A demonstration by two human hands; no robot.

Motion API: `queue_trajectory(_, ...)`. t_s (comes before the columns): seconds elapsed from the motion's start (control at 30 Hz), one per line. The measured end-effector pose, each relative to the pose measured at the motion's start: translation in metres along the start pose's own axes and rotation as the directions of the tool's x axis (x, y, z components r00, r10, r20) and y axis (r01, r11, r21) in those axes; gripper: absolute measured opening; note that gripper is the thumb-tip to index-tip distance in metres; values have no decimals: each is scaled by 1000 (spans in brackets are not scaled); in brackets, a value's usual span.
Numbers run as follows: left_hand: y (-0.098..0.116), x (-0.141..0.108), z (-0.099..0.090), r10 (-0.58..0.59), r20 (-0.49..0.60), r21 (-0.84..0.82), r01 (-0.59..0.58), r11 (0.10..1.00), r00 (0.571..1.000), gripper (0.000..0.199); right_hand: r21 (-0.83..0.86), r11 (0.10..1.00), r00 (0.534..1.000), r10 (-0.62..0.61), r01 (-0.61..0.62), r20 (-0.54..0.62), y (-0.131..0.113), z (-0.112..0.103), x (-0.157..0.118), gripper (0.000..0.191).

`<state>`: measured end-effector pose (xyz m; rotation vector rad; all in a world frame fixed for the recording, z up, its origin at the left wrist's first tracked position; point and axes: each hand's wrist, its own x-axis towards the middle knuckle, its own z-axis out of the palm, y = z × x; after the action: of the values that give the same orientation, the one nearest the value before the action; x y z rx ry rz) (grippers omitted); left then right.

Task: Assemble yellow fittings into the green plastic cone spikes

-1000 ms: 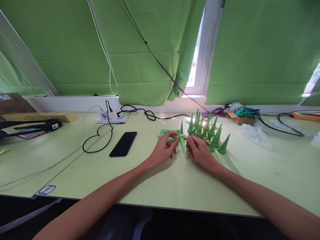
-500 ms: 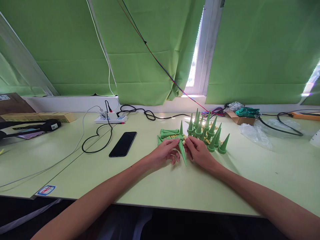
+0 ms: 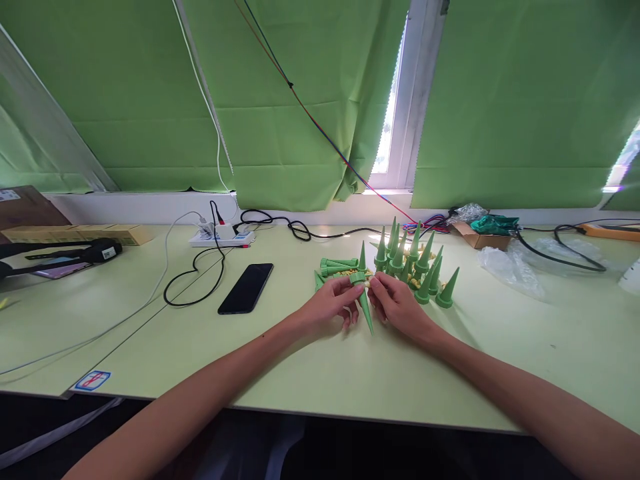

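Note:
My left hand [image 3: 331,303] is closed around a green plastic spike [image 3: 365,312], its tip pointing down toward me and its wide collar at the top. Pinched in the fingers of my right hand [image 3: 400,305] is a small pale-yellow piece [image 3: 368,283], held against the side of the spike just below the collar. Whether it sits in the spike I cannot tell. Just behind my hands, more green spikes [image 3: 340,266] lie on their sides among small yellow pieces. To the right, several green spikes [image 3: 447,289] stand on their collars, points up.
A black phone [image 3: 246,289] lies left of my hands on the pale table [image 3: 310,373]. Farther back are a white power strip [image 3: 223,236] and black cable [image 3: 300,230]. At the right, clear plastic bags [image 3: 513,270] lie before a small cardboard box [image 3: 483,239].
My left thumb has shifted on the spike, and the pale-yellow piece between my hands now shows. The spike has turned slightly; the rest stays in place.

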<state>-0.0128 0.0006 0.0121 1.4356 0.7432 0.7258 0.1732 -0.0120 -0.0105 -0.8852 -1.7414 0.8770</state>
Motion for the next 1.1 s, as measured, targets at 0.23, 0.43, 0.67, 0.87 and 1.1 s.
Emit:
queue_trajectory(0.23, 3, -3, 5, 102, -45, 124, -96, 988, 994, 45, 15, 1000, 1000, -2, 2, 8, 0, 0, -1, 41)
queue_trajectory(0.43, 4, -7, 9, 178, -71, 250, -155, 956, 981, 42, 28, 1000, 1000, -3, 3, 5, -1, 0, -1, 41)
queue_trajectory(0.67, -3, -8, 7, 223, -123, 394, -159, 905, 967, 46, 41, 999, 1000, 18, -18, 2, 2, 1, 0, 43)
queue_trajectory(0.87, -3, -7, 6, 360, -95, 514, -264, 816, 928, 26, 51, 998, 999, 43, -43, 5, 4, 1, 1, 48)
queue_trajectory(1.1, -1, -7, 5, 398, -108, 588, -264, 765, 911, 24, -6, 998, 998, 62, -62, -10, 3, 1, 1, 52)
